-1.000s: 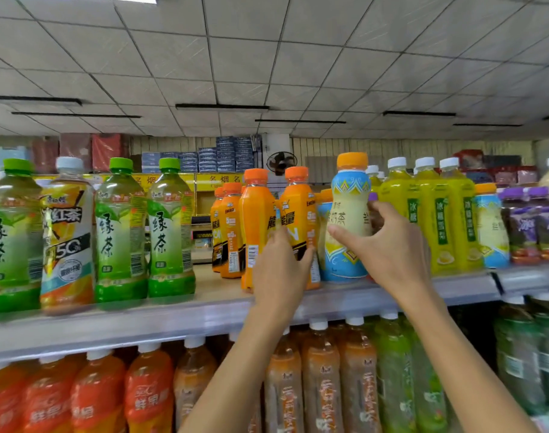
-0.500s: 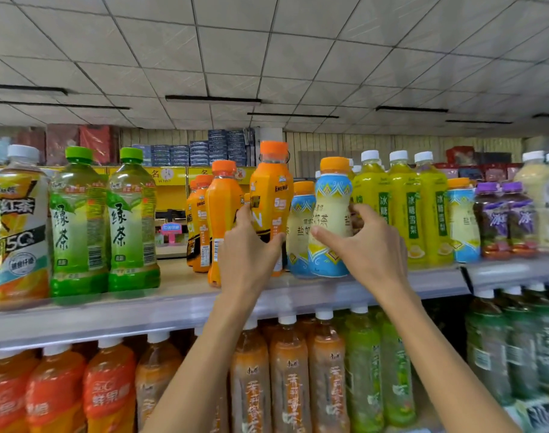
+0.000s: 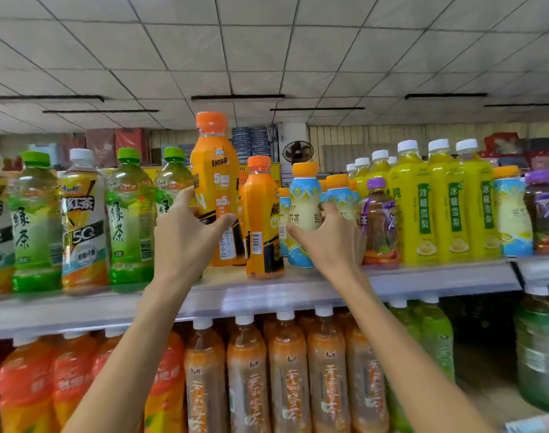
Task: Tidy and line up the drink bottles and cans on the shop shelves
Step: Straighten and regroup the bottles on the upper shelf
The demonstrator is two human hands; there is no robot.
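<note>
**Grey top shelf (image 3: pixel 423 281) crammed with plastic, one bottle in each grip**

Up above there's a ceiling (image 3: pixel 267 57) of pale square tiles, with a small round fan (image 3: pixel 297 151) on the far wall. Down front, that smooth metal shelf carries a crowd of glossy plastic bottles. Over on the left are translucent green tea bottles (image 3: pixel 129 214) with green caps, and a white-capped black tea bottle (image 3: pixel 82 220) stands among them. To the right are tall, squarish yellow pear-drink bottles (image 3: pixel 423 207) under white caps, with a dark purple-capped bottle (image 3: pixel 379 226) just beside them.

Now to the centre. The left hand (image 3: pixel 185 235) is wrapped round the lower half of an orange energy-drink bottle (image 3: pixel 215 182), thumb across the front of the printed sleeve and fingers reaching up its left side. Its cap rides well above every neighbour; whether its base touches the board, I can't tell.

The right hand (image 3: pixel 329 242) is cupped round a curvy blue-and-cream bottle (image 3: pixel 303 210) with an orange cap. The thumb is on the left and the fingers curl round the right, and that bottle stands upright on the shelf.

Between the two, a second orange bottle (image 3: pixel 262 220) stands near the front lip. Below is a rank of white-capped brown tea bottles (image 3: pixel 285 370), shoulder to shoulder.
</note>
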